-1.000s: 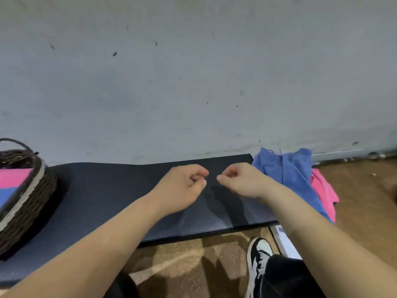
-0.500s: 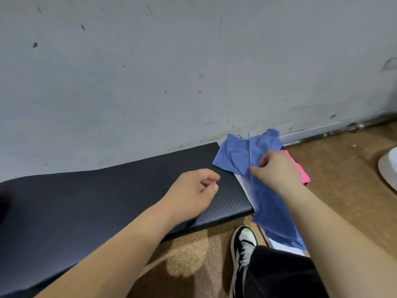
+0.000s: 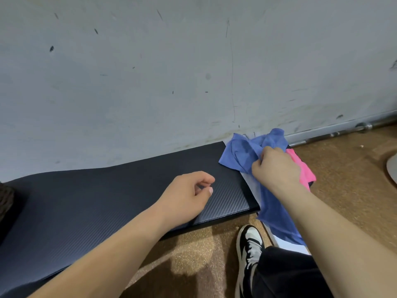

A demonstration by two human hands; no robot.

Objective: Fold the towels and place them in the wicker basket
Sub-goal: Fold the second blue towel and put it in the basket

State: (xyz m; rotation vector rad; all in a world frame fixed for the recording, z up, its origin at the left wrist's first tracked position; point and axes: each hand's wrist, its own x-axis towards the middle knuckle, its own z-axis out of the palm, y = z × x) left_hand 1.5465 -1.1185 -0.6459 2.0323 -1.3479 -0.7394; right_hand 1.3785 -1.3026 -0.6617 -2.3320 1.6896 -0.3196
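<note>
A bare, plain indoor room: a scuffed grey wall point(image 3: 150, 72), a brown speckled floor point(image 3: 343, 190), a dark ribbed mat point(image 3: 96, 201) laid along the wall's foot.

Nothing legible in your view: no text, label, brand, number or sign. The wall point(image 3: 193, 61) carries scuffs and scratches only. The blue towel point(image 3: 240, 151), mat point(image 3: 86, 201) and shoe point(image 3: 250, 244) show plain surfaces, with no mark you could read.

I log a black ribbed mat point(image 3: 86, 201) beneath the left fingers point(image 3: 202, 178), scuffed grey wall point(image 3: 171, 72) beyond. Black-and-white sneaker point(image 3: 249, 244) on brown floor point(image 3: 343, 179) nearer than the right fingers point(image 3: 256, 167); metal pipe point(image 3: 343, 131) beyond, rightward.
</note>
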